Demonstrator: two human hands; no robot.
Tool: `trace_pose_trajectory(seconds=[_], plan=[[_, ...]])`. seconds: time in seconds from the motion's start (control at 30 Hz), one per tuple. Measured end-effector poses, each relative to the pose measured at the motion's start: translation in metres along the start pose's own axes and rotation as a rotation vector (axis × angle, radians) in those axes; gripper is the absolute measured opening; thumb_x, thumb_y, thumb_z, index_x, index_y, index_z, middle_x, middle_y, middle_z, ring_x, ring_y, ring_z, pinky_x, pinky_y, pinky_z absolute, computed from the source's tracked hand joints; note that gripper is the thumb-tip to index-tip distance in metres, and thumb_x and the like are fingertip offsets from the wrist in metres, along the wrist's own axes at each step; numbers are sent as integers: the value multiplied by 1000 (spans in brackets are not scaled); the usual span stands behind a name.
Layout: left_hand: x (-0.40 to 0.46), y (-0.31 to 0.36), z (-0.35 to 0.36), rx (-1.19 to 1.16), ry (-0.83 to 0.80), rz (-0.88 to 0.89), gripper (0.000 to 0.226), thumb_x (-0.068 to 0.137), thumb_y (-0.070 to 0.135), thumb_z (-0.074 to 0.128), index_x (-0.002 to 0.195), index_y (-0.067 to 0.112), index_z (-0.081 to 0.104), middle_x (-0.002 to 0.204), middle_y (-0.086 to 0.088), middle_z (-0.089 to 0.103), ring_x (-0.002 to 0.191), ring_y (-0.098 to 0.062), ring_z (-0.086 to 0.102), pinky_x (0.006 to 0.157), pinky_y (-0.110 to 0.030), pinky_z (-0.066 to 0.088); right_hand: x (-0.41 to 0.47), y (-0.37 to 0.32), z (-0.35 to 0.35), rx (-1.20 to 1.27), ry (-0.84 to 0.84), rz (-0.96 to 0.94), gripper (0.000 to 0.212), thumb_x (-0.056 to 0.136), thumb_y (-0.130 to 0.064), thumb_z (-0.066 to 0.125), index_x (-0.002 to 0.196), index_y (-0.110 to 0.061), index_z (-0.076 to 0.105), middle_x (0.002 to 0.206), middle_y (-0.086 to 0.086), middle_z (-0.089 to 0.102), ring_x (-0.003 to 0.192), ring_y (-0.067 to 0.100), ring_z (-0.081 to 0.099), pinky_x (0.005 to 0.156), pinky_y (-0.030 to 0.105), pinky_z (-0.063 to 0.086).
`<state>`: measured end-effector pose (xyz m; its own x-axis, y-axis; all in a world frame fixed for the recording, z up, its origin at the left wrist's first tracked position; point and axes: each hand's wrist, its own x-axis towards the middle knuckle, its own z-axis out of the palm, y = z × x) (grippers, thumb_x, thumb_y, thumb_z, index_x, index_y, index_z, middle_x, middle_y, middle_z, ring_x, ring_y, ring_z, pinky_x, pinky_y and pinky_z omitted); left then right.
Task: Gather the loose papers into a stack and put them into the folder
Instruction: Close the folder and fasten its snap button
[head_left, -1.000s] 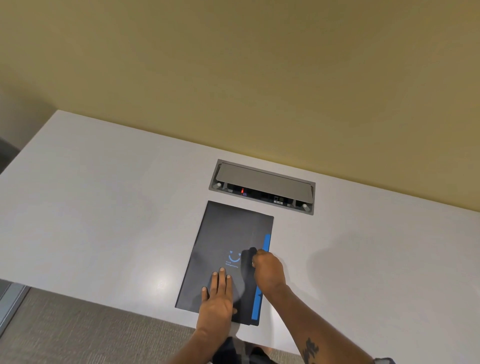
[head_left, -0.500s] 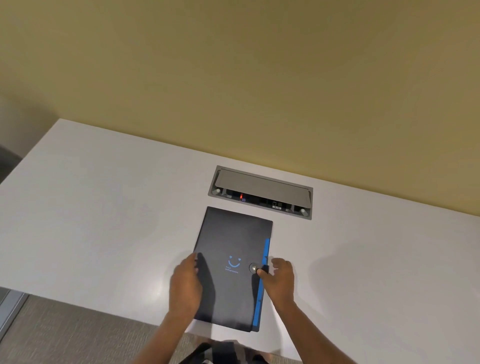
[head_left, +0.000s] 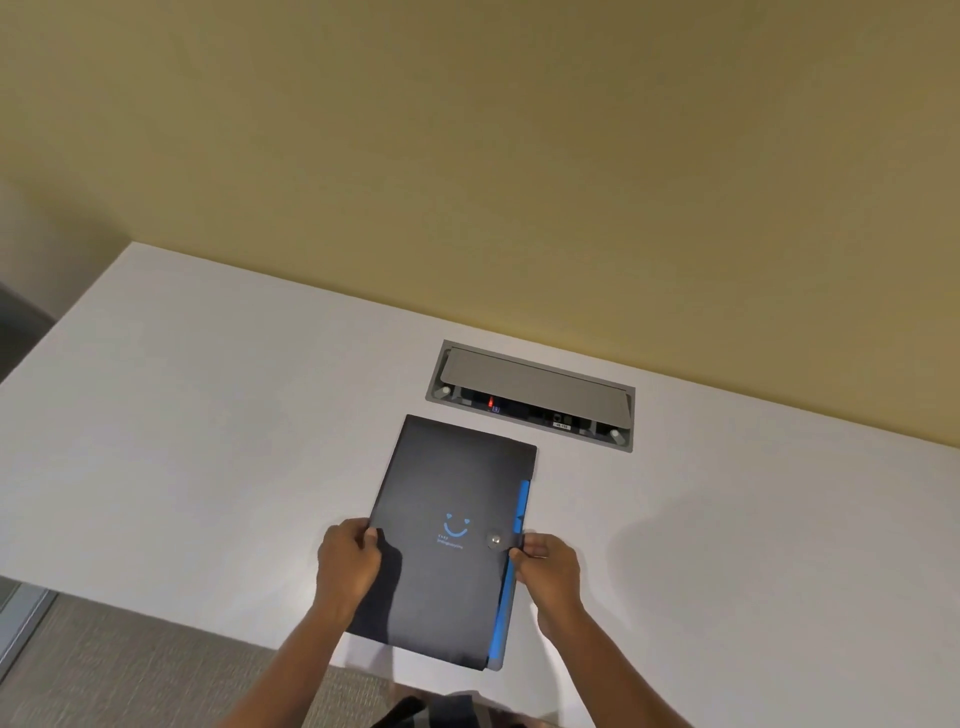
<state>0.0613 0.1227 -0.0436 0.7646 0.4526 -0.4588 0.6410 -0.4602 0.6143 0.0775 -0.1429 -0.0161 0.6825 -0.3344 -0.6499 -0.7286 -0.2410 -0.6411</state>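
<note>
A black folder (head_left: 447, 488) with a blue smile mark lies closed on the white table (head_left: 208, 415), near its front edge. A strap with a silver snap button (head_left: 494, 540) crosses its right side, and blue tabs show along that edge. My left hand (head_left: 349, 564) grips the folder's left edge. My right hand (head_left: 550, 569) pinches the right edge beside the strap. No loose papers are visible.
A grey cable box (head_left: 530, 397) with a half-raised lid and a red light is set into the table just behind the folder. A yellow wall rises behind the table. Grey carpet (head_left: 130, 670) shows below the front edge.
My left hand slid off the folder's cover to its left edge. My right hand left the snap button and moved to the right edge. Both hands now hold the folder's sides.
</note>
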Motion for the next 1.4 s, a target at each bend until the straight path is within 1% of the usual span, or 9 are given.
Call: trace_pose_trajectory(seconds=[0.07, 0.23, 0.43, 0.53, 0.7, 1.07, 1.23, 1.33, 1.4], plan=[[6, -7, -10, -93, 33, -45, 23, 104, 13, 58, 110, 1, 77, 106, -17, 77, 96, -35, 69, 91, -41, 51, -3, -9, 15, 23, -35, 3, 16, 90, -2, 77, 96, -17, 76, 96, 5, 79, 92, 25, 76, 91, 40, 66], [25, -26, -52, -251, 116, -100, 34, 105, 21, 53, 74, 17, 68, 78, -8, 72, 79, -30, 68, 68, -39, 50, -12, -36, 63, 33, -135, -14, 29, 91, -3, 79, 86, -30, 69, 94, -3, 76, 88, 17, 75, 89, 34, 66], [74, -39, -111, -254, 212, -103, 48, 104, 33, 50, 63, 9, 59, 63, -17, 63, 60, -29, 54, 61, -37, 43, -10, -83, 129, 18, -288, -26, 16, 94, -8, 78, 99, -22, 72, 106, 3, 77, 95, 17, 74, 97, 33, 63], [111, -29, -132, -236, 237, -85, 52, 103, 36, 48, 63, 7, 60, 64, -17, 64, 60, -31, 55, 63, -40, 45, 2, -110, 157, 5, -328, -48, 23, 95, -9, 77, 117, -14, 75, 112, 6, 78, 103, 21, 75, 98, 33, 62], [174, 7, -143, -224, 253, -14, 53, 103, 37, 48, 62, 6, 61, 65, -18, 64, 61, -32, 54, 66, -41, 45, 37, -151, 186, 39, -311, -50, 30, 92, -6, 78, 122, -9, 76, 115, 10, 78, 107, 25, 74, 94, 32, 59], [243, 59, -119, -156, 186, 17, 48, 102, 49, 44, 71, 19, 65, 88, -17, 70, 89, -43, 65, 90, -53, 57, 86, -192, 195, 57, -233, -95, 33, 92, -11, 80, 124, -12, 72, 110, 5, 73, 89, 13, 67, 73, 21, 51], [249, 64, -122, -126, 158, -1, 56, 104, 55, 40, 83, 11, 69, 98, -22, 70, 94, -45, 65, 98, -61, 55, 88, -193, 199, 50, -239, -92, 36, 92, -11, 81, 127, -10, 71, 108, 5, 71, 90, 15, 66, 84, 31, 53], [251, 65, -121, -131, 157, 36, 59, 106, 53, 39, 78, 8, 66, 90, -22, 68, 90, -44, 64, 97, -62, 55, 90, -194, 199, 74, -229, -88, 40, 91, -11, 81, 130, -11, 70, 118, 8, 73, 104, 23, 67, 94, 36, 55], [252, 64, -122, -119, 149, 48, 59, 107, 51, 39, 78, 7, 66, 87, -20, 68, 89, -43, 64, 95, -61, 55, 90, -194, 197, 80, -237, -88, 41, 91, -12, 81, 131, -12, 70, 118, 6, 72, 106, 23, 66, 90, 33, 54]])
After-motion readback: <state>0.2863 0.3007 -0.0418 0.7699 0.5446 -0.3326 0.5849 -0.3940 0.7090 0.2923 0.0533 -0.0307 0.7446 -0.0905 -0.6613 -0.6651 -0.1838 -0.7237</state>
